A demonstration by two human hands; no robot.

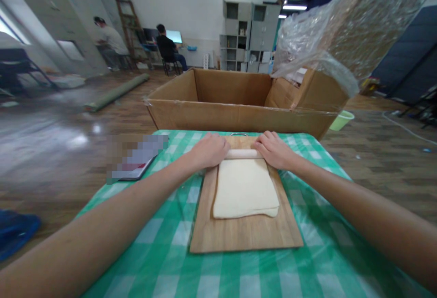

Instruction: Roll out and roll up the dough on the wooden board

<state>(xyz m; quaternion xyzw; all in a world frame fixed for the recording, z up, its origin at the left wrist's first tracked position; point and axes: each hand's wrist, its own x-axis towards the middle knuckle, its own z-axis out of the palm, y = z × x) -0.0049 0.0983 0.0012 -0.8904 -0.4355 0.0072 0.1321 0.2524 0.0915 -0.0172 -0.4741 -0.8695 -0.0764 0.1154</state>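
A pale rolling pin [244, 154] lies crosswise at the far edge of a flat, folded sheet of dough [246, 188]. My left hand [210, 150] is closed over the pin's left end, and my right hand [273, 150] is closed over its right end. Both ends of the pin are hidden under my fingers. The dough's near right corner shows two layers, slightly out of line. Under it is a wooden cutting board [246, 238] with a metal handle at its far end, partly seen between my hands.
The board rests on a table with a green-and-white checked cloth [164, 248]. A blurred, flat item [139, 159] lies at the table's left edge. Beyond the table stands a large open cardboard box [225, 115], with plastic wrap [307, 29] at its right. Two people sit far back.
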